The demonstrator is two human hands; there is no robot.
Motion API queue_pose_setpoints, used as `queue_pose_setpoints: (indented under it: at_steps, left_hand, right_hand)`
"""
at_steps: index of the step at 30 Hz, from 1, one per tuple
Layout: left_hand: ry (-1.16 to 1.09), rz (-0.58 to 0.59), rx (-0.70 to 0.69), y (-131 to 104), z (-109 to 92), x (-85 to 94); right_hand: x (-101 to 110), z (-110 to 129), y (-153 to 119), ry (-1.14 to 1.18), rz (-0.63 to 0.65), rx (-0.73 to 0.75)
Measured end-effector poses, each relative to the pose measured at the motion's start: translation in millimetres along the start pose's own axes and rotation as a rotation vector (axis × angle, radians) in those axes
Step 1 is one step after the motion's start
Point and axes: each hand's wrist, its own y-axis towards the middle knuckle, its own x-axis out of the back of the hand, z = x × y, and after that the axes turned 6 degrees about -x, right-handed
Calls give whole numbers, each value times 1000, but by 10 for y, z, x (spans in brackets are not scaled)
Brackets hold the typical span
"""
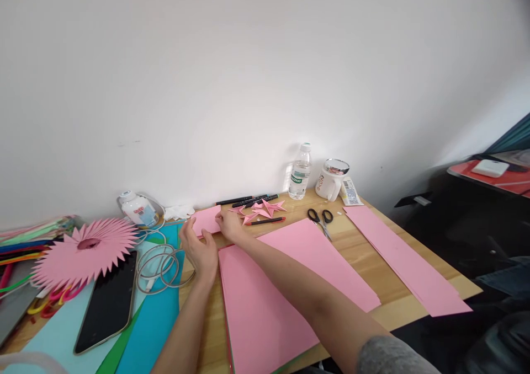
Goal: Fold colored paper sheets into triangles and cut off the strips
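Observation:
A small piece of pink paper [206, 221] lies near the wall end of the table, between my two hands. My left hand [200, 251] is curled round its left and lower edges, thumb and fingers on the paper. At its right edge, my right hand [230, 225] pinches the paper with fingers bent together. Just right of the hands are several folded pink paper stars [265, 208] and an orange-tipped black pen [265, 221]. Beneath my right forearm spreads a stack of large pink sheets [285, 286].
Scissors [322, 222], a water bottle [300, 172] and a white mug [330, 181] stand or lie right of centre. Long pink strips [401, 258] run along the right edge. At left are a pleated pink paper wheel [105, 252], a phone [108, 302] and a coiled cable [141, 272].

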Motion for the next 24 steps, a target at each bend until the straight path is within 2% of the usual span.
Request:
queue_pose_setpoints:
  at_steps: [4,9,15,19,21,24]
  left_hand:
    - [29,140,-35,-64,69,-61]
    - [47,297,-111,-144,113,-116]
    - [31,384,-186,-201,87,-134]
    - [-35,458,-252,-228,25,-146]
    - [-60,512,-280,-255,-13,-151]
    - [-72,601,-318,-310,-83,-148]
  right_hand:
    - [204,-43,-85,-225,14,124]
    - [525,-371,-211,-451,-11,264]
    - [909,-889,-174,-575,-51,217]
    - [1171,-1121,-284,-594,-123,122]
    - [1240,-1189,-400,-595,-125,94]
    - [1249,-1243,-545,-604,-63,96]
